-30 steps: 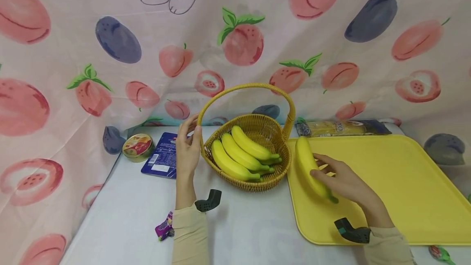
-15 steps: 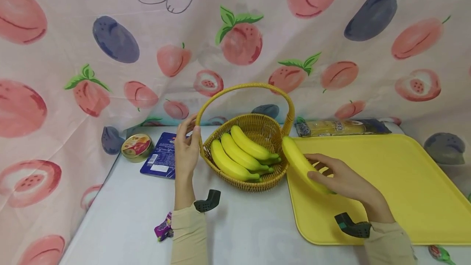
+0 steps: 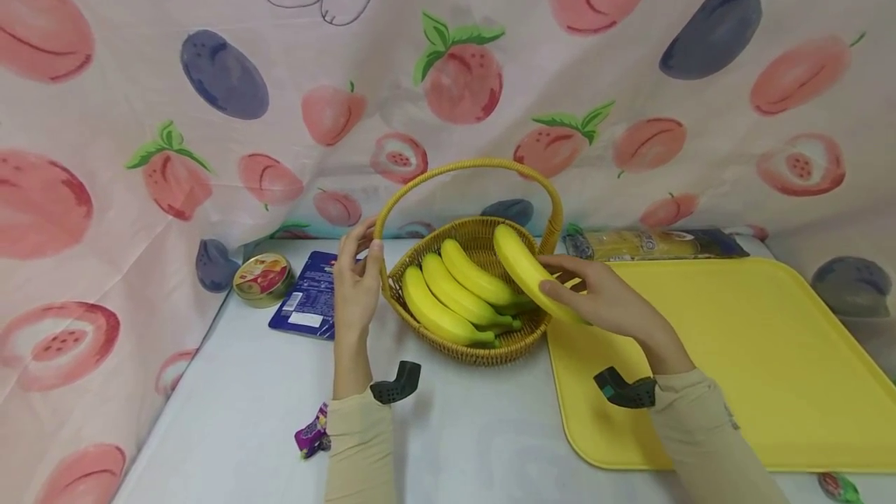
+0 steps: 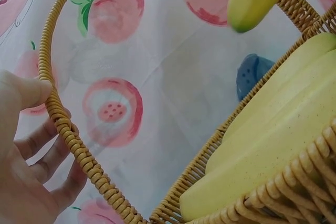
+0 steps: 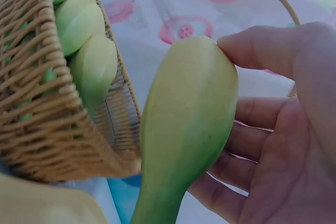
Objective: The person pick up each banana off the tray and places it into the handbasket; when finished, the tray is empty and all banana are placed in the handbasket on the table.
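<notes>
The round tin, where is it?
In the head view the tin sits at the table's far left, by the curtain, just left of the blue packet.

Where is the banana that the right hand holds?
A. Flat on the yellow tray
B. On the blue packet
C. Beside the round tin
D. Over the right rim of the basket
D: the right hand grips the banana above the basket rim, beside three bananas lying inside.
</notes>
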A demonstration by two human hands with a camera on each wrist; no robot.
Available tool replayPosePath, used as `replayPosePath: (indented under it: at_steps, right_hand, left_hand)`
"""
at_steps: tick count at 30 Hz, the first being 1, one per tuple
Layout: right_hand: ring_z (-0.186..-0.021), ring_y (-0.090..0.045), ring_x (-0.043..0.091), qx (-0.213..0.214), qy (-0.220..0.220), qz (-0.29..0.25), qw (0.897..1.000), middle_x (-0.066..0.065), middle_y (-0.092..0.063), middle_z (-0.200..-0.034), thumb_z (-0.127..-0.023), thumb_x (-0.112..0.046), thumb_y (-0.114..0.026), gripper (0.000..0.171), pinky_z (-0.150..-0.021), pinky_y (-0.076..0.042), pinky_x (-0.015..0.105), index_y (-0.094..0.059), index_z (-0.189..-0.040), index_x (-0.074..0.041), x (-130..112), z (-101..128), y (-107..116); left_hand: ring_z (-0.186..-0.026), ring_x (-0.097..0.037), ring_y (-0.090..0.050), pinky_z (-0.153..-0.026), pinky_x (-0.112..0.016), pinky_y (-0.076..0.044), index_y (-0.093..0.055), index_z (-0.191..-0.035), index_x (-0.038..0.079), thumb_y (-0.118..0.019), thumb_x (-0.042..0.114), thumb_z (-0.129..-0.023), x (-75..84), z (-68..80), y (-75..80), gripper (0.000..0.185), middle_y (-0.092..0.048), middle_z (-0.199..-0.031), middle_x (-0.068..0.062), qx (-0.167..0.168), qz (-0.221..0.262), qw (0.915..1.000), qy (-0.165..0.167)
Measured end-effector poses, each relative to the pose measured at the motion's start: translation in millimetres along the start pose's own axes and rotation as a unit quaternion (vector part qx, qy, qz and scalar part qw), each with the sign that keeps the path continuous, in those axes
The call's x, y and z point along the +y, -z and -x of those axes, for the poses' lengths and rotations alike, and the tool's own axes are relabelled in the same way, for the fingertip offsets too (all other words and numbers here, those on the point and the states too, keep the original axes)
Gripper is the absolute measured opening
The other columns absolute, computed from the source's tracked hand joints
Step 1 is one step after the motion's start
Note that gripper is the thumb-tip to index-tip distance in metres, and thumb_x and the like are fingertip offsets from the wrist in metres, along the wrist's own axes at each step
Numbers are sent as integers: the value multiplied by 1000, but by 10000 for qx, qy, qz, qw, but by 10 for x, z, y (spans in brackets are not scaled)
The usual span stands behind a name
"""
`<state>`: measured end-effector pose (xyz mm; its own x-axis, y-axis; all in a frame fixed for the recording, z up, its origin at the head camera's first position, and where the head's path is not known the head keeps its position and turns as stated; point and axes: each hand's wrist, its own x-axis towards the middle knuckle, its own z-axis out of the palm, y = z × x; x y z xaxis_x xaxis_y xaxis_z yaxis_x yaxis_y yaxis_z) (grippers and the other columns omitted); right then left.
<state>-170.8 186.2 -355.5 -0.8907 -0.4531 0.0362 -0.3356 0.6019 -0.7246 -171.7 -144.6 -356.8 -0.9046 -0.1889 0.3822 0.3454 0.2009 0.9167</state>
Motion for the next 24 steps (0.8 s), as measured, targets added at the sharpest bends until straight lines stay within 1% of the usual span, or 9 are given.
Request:
replayPosePath:
  at_steps: [3,7,8,12,14,17,21,24]
  right_hand:
    - [-111,-55,23,-20,-42,-47,10000,8,-55,-130,-95,-41,-52,53,-89,-49,41,-45,-140,-13,-18,-93,-37]
    - [-110,-56,23,-88,5,4,10000,8,-59,-123,-95,-42,-52,54,-89,-50,41,-44,-141,-13,-54,-218,-98]
    - [-110,-57,24,-123,24,30,9999,8,-60,-122,-95,-42,-51,55,-90,-50,42,-44,-141,-13,-69,-256,-111]
    - [-114,-57,27,-228,141,261,9993,11,-59,-127,-96,-43,-51,55,-94,-47,46,-43,-141,-12,-127,-423,-147]
    - [-114,-57,28,-302,149,384,9987,12,-58,-129,-96,-42,-50,55,-94,-47,46,-44,-141,-11,-155,-505,-157]
    - [-111,-59,29,-415,161,549,9975,13,-58,-129,-97,-40,-49,54,-91,-49,46,-44,-140,-9,-183,-624,-171]
    - [-107,-60,28,-503,123,854,9950,14,-59,-127,-97,-37,-50,52,-87,-50,45,-46,-138,-6,-209,-760,-196]
    - [-107,-60,28,-579,77,1055,9927,15,-60,-126,-97,-35,-50,51,-88,-50,44,-47,-138,-5,-239,-853,-226]
  left_hand:
    - [-116,-20,-49,-96,-31,-45,-51,-133,3,-48,11,-98,12,9,-10,35,-50,-123,-19,-41,-49,10000,-27]
    - [-116,-24,-49,-99,-41,-44,-51,-132,3,-49,11,-98,24,12,-4,35,-50,-123,-20,-8,-85,9999,-57]
    - [-116,-24,-49,-99,-42,-44,-51,-132,3,-49,11,-98,25,10,3,35,-50,-123,-20,7,-66,10000,-72]
    - [-117,-25,-50,-99,-43,-44,-51,-132,3,-48,11,-98,24,-2,25,35,-50,-123,-20,8,-43,9999,-123]
    - [-117,-26,-49,-99,-44,-44,-51,-132,3,-48,10,-98,11,-6,29,35,-49,-123,-19,3,-35,9999,-134]
    - [-117,-25,-49,-99,-45,-44,-53,-132,8,-48,12,-98,-76,-27,33,34,-50,-122,-17,17,-5,9999,-136]
    - [-115,-20,-50,-99,-43,-45,-55,-131,18,-50,21,-98,-229,-62,38,33,-51,-121,-12,12,-5,9998,-213]
    - [-114,-19,-51,-99,-43,-45,-55,-130,21,-50,26,-98,-289,-72,43,33,-52,-119,-10,24,-48,9994,-332]
